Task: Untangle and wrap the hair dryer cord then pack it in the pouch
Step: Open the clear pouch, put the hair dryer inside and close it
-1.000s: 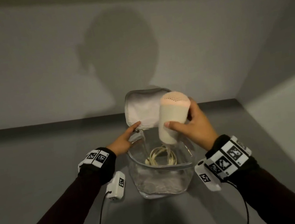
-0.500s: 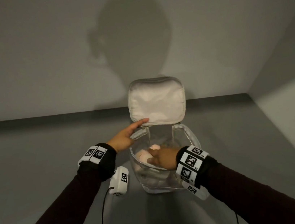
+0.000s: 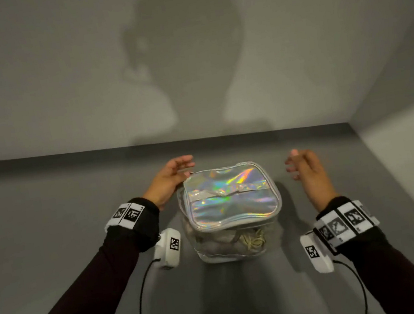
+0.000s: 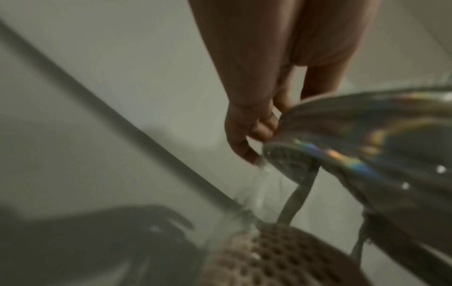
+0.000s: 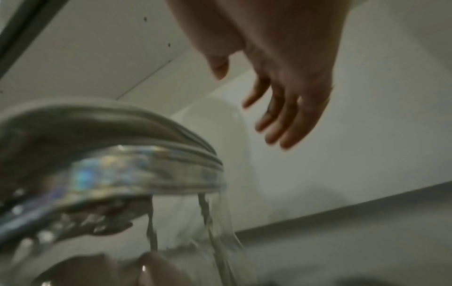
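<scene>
The pouch stands on the grey table, its clear walls under an iridescent lid that lies folded down over the top. Through the front wall I see the cream cord bundled inside. The hair dryer's dotted grille shows through the wall in the left wrist view. My left hand is at the lid's far left corner, its fingers curled at the lid's edge with the thumb on top. My right hand hovers right of the pouch, fingers spread and holding nothing.
A grey wall rises behind the table, and a second wall closes in on the right. Small white wrist units with cables hang under both forearms, near the pouch's front corners.
My right hand lowered the hair dryer into the pouch, then came out empty and moved off to the right. The lid, upright before, now lies folded down.
</scene>
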### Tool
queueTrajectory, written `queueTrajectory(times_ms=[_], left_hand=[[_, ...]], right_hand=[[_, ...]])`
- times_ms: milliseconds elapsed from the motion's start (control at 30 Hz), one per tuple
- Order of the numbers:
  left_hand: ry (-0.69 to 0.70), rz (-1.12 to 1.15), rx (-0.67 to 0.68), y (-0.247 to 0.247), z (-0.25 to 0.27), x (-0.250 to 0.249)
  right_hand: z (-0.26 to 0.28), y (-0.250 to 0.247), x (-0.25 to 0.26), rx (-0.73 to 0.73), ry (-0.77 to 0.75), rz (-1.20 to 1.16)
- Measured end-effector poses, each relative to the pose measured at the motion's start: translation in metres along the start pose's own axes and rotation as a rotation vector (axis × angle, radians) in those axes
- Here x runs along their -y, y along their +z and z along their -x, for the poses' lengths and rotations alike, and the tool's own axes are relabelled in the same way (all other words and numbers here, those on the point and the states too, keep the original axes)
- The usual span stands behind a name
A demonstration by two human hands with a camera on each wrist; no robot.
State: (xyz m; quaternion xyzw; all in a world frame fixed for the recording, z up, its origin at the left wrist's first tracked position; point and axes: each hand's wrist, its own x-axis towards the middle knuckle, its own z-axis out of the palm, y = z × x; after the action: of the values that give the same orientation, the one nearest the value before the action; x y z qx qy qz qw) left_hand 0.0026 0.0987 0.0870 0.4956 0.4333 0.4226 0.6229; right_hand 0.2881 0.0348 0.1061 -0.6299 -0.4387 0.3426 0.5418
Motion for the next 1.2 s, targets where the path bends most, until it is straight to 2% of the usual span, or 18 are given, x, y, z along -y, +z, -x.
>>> queueTrajectory(times_ms=[67,167,267,367,467,567,667,833,933,1033,1133,1200], left_hand=[[-0.054,-0.161,0.116,-0.005,0.002,-0.001],[-0.086,-0.294,0.156,-0.007,0.004,-0.007],[-0.096,-0.486,0.147,-0.011,-0.004,-0.012],[-0.044,-0.724,0.161,-0.019,-0.015,-0.01],[0.007,-0.738,0.056,-0.021,-0.022,-0.007],[0.045,-0.718,-0.073,-0.022,-0.012,-0.009],[0.193,-0.877,-0.142,-0.034,0.017,-0.009],[0.452,-0.97,-0.111,-0.03,0.088,0.002],[0.493,-0.931,-0.105,-0.007,0.114,0.017],[0.54,-0.891,-0.044,0.027,0.114,0.026],[0.595,-0.993,0.035,0.053,0.105,0.019],[0.633,-1.021,-0.031,0.052,0.093,0.006]], right_hand=[[-0.012,0.01,-0.009,0.225,0.085,0.095],[-0.019,0.037,-0.011,0.458,0.185,0.138],[-0.032,0.055,-0.011,0.569,0.141,0.192],[-0.043,0.063,-0.011,0.615,0.162,0.264],[-0.044,0.068,-0.015,0.599,0.162,0.236],[-0.046,0.069,-0.023,0.505,0.173,0.215],[-0.048,0.065,-0.031,0.396,0.205,0.176],[-0.046,0.068,-0.03,0.327,0.187,0.233],[-0.043,0.069,-0.027,0.285,0.18,0.241],[-0.038,0.072,-0.025,0.261,0.151,0.239],[-0.038,0.069,-0.022,0.226,0.18,0.204],[-0.036,0.059,-0.021,0.205,0.27,0.022]])
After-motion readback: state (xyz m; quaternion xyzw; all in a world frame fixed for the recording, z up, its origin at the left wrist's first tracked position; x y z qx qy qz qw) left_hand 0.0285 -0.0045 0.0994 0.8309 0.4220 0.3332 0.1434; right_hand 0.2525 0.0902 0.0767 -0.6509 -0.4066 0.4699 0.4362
